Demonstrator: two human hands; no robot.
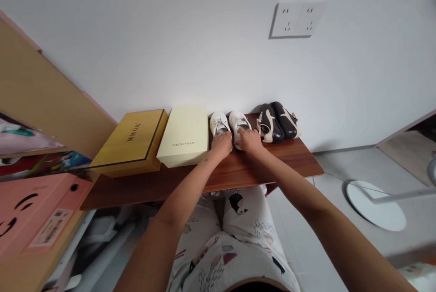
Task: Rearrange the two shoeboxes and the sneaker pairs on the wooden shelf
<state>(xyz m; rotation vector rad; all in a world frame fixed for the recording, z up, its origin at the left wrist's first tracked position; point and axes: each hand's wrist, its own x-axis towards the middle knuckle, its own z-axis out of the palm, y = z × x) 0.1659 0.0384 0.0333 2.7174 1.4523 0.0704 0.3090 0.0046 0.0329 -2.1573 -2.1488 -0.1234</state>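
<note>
Two white lace-up sneakers stand side by side on the dark wood bench, their toes toward the wall. My left hand [222, 143] is closed on the heel end of the left white sneaker [218, 120]. The heel of the right white sneaker [236, 118] is in the grip of my right hand [250, 140], its fingers bent at the shoe's opening. Both hands hide the backs of the shoes. Just right of them, a pair of dark brown shoes [276, 126] with cream trim lies on its side. A pale yellow shoebox [185, 131] is to the left.
The wooden bench [293, 158] runs along the white wall. A golden-yellow box [131, 140] sits at its left part. A pink box [37, 215] rests on a shelf at lower left. Wall sockets [298, 19] are above. A round white base [376, 205] stands on the floor at right.
</note>
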